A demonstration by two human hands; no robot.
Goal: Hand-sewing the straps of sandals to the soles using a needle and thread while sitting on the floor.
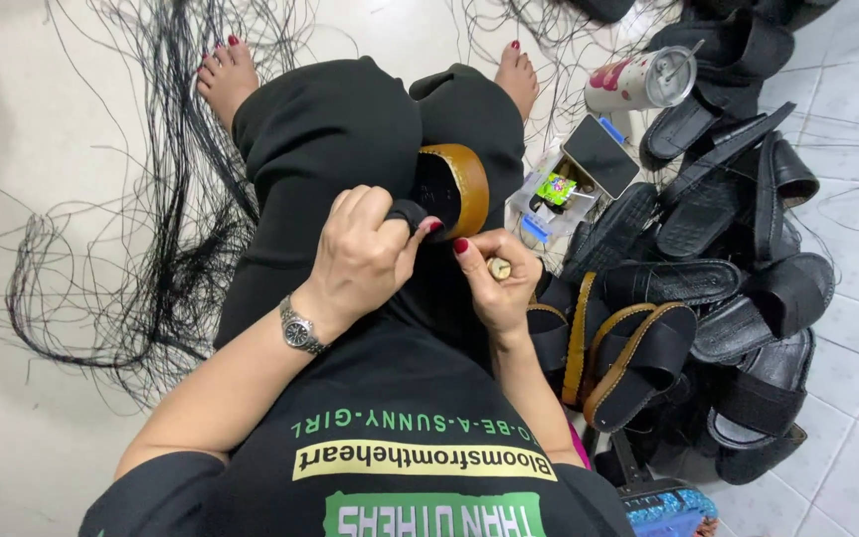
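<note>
- Pale tiled floor (847,418) fills our one head view, looking down at our own lap as we sit on it in black clothing, bare feet stretched ahead.
- We see loose black thread strands (166,249) spread in a tangled fan over the floor to our left, reaching up past the left foot.
- We hold a black sandal with a tan leather-edged sole (452,184) on our lap, between the knees, its sole standing on edge.
- Our left hand (360,259), a silver wristwatch (299,329) on its wrist, is curled shut, its fingers pinching the sandal's black strap at the near end of the sole.
- Our right hand (494,278) sits just beside it, fingers closed around a small round pale object (499,268); what it is we cannot tell.
- We find a heap of black sandals, some with tan edges (708,288), piled on the floor to our right, close against our right leg.
- Beyond it lies a dark smartphone (601,155) resting on a clear plastic packet (549,199).
- Farther off a white and pink tumbler with a lid and straw (640,80) lies near the right foot.
</note>
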